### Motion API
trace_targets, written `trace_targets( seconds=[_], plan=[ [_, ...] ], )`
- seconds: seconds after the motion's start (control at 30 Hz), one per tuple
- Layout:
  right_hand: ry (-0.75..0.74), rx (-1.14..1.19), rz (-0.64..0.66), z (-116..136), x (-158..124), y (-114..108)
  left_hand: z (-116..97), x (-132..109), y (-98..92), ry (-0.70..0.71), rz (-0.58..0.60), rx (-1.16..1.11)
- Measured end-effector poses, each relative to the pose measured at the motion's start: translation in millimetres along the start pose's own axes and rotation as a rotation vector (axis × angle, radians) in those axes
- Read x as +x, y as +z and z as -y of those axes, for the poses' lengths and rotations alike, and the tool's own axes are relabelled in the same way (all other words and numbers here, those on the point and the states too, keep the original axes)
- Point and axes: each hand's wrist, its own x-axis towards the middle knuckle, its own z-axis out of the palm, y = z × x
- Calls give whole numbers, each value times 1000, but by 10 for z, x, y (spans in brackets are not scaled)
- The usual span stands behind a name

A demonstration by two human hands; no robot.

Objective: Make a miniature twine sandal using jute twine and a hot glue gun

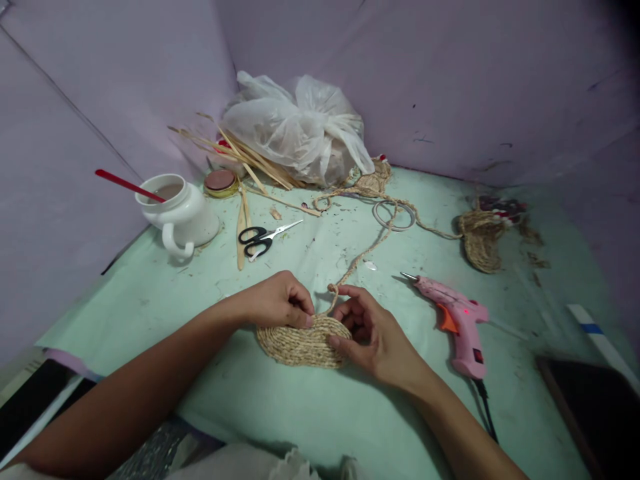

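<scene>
An oval coiled mat of braided straw cord (305, 347) rests before me on the green table cover. My left hand (280, 300) pinches its upper edge, thumb and fingers pressed together there. At the mat's right end, my right hand (370, 333) has its thumb on top and its other fingers curled behind the edge. From the mat's upper edge the loose braided cord (363, 255) rises between my hands, with a small loop near my right index finger, and runs off toward the back of the table.
A pink glue gun (457, 323) lies at right, red light lit, beside a dark flat object (590, 413). Black-handled scissors (267, 239), a white mug (187, 217) with a red stick, a plastic bag (305, 130) and another woven straw piece (480, 243) lie farther back.
</scene>
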Motion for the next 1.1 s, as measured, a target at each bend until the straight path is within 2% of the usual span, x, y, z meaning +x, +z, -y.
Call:
trace_targets(
  seconds=[0.23, 0.63, 1.1],
  plan=[
    [53, 74, -16, 11, 27, -21, 21, 2, 3, 4, -8, -7],
    [60, -57, -59, -22, 33, -65, 40, -4, -6, 12, -3, -2],
    [47, -79, -71, -23, 33, -55, 32, -6, -3, 1, -10, -13]
  ],
)
